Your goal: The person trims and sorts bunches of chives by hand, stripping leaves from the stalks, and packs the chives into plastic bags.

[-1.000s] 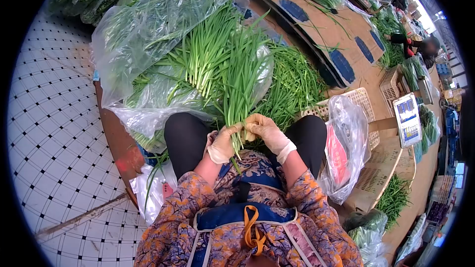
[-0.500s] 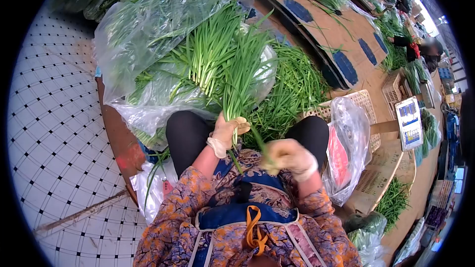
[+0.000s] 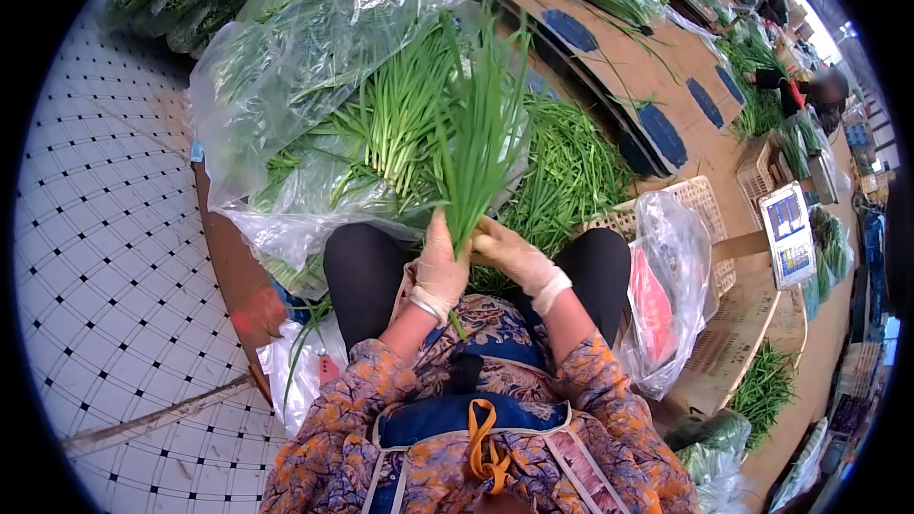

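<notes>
A bunch of garlic chives (image 3: 476, 152) stands upright in front of me, its long green leaves pointing away. My left hand (image 3: 442, 271), in a pale thin glove, is closed around the lower stems. From the right, my gloved right hand (image 3: 514, 252) has its fingers curled against the same stems. Part of the fingers is hidden by the bunch and the other hand. Beyond it, a pile of chives with pale stems (image 3: 395, 138) lies on a clear plastic bag (image 3: 286, 86). Loose greens (image 3: 571, 167) heap up to the right of the bunch.
At right are a plastic crate (image 3: 700, 195), a clear bag with a red print (image 3: 655, 276) and a scale display (image 3: 788, 233). Cardboard with blue patches (image 3: 609, 57) lies beyond. Another person (image 3: 826, 95) is at far right. Tiled floor (image 3: 124, 228) lies left.
My right hand has moved up and left from near my lap to the bunch, where the strand it held no longer shows separately. My left hand and the bunch have shifted slightly right.
</notes>
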Motion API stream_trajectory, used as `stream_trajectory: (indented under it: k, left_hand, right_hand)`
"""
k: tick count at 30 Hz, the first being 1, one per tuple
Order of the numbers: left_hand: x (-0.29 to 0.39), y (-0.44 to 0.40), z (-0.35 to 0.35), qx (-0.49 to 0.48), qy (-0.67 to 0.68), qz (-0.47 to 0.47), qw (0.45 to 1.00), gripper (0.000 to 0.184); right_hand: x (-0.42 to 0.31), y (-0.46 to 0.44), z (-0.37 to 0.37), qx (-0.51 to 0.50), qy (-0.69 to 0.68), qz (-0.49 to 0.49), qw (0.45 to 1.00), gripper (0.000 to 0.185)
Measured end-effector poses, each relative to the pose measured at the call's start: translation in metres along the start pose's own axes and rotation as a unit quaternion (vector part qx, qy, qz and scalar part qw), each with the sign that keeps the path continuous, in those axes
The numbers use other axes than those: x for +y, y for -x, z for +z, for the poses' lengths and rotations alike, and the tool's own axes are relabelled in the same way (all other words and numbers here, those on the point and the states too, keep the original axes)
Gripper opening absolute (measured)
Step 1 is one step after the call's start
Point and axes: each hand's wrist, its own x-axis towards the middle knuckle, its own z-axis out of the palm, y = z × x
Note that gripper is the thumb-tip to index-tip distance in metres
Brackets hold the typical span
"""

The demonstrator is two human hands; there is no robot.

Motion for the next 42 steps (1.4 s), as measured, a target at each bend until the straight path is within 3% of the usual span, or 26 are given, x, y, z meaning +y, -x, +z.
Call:
stream_trajectory:
  k: [2,4,5,6,7,8,10,12,15,16,19,22,24,26,27,31,38,42]
  left_hand:
    - [-0.034,0.015,0.014,-0.046,-0.107,0.008,0.993,0.059]
    - [-0.039,0.019,0.023,-0.026,-0.140,0.061,0.988,0.055]
    - [-0.030,0.023,0.021,-0.044,-0.003,-0.092,0.995,0.048]
    - [-0.019,0.025,0.019,-0.059,0.133,-0.241,0.960,0.041]
    - [-0.009,0.025,0.012,-0.075,0.215,-0.325,0.918,0.034]
    - [-0.012,0.026,0.008,-0.074,0.214,-0.326,0.918,0.034]
    - [-0.020,0.029,0.005,-0.150,0.393,-0.425,0.801,0.030]
    - [-0.022,0.029,0.004,-0.153,0.421,-0.420,0.790,0.027]
    - [-0.017,0.028,-0.001,-0.162,0.417,-0.384,0.808,0.027]
    - [-0.019,0.028,-0.001,-0.160,0.418,-0.384,0.808,0.027]
    - [-0.030,0.034,-0.001,-0.130,0.412,-0.396,0.811,0.026]
    - [-0.029,0.036,0.003,-0.132,0.391,-0.376,0.830,0.024]
    - [-0.027,0.034,0.007,-0.138,0.363,-0.385,0.838,0.026]
    - [-0.026,0.033,0.008,-0.141,0.333,-0.392,0.846,0.027]
    - [-0.026,0.035,0.007,-0.138,0.337,-0.391,0.846,0.027]
    - [-0.028,0.039,0.004,-0.127,0.362,-0.401,0.832,0.028]
    - [-0.024,0.038,0.003,-0.122,0.410,-0.407,0.807,0.024]
    - [-0.032,0.037,0.001,-0.103,0.393,-0.430,0.806,0.025]
  right_hand:
    - [-0.001,-0.010,0.017,0.079,0.182,0.001,0.980,0.055]
    - [0.017,-0.013,0.008,0.104,0.144,-0.050,0.983,0.045]
    - [0.022,-0.012,0.004,0.108,0.104,-0.021,0.989,0.043]
    - [0.028,-0.012,-0.001,0.110,0.064,0.009,0.992,0.040]
    - [0.037,-0.011,-0.008,0.112,0.050,0.014,0.992,0.032]
    - [0.029,-0.007,-0.004,0.112,0.048,0.014,0.992,0.032]
    - [0.001,0.006,0.011,0.116,0.095,0.150,0.977,0.028]
    - [-0.001,0.008,0.003,0.104,0.126,0.185,0.969,0.029]
    - [0.007,0.010,-0.003,0.137,0.189,0.002,0.972,0.043]
    - [0.004,0.019,-0.002,0.207,0.158,0.000,0.966,0.042]
    - [0.008,0.022,-0.021,0.293,0.162,-0.084,0.939,0.029]
    - [-0.007,0.021,-0.009,0.295,0.244,-0.016,0.924,0.019]
    - [0.006,0.010,-0.010,0.254,0.354,-0.014,0.900,0.024]
    - [0.010,0.010,-0.005,0.243,0.340,0.024,0.908,0.027]
    - [0.021,0.008,-0.012,0.243,0.408,-0.008,0.880,0.026]
    - [0.030,0.007,-0.016,0.244,0.246,0.024,0.938,0.020]
    - [0.029,0.007,-0.018,0.232,0.285,0.050,0.929,0.019]
    - [0.027,0.021,-0.007,0.238,0.235,-0.056,0.941,0.017]
